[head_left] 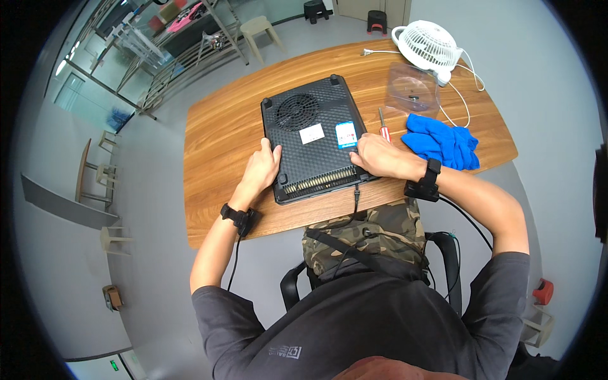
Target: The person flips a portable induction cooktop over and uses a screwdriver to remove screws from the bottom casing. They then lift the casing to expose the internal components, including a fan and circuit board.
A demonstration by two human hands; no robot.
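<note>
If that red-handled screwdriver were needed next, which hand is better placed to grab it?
Probably the right hand: the screwdriver lies close by it, on the same side of the black appliance. The left hand is at the appliance's opposite edge.

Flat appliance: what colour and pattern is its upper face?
The appliance is black with a checkered texture, seen best in head view.

looks like some kinda workroom/small workshop you're in tbh, cluttered metal rack at the back, beige stool nearby, plain grey floor, plus a screwdriver out on your wood table w/ you
</note>
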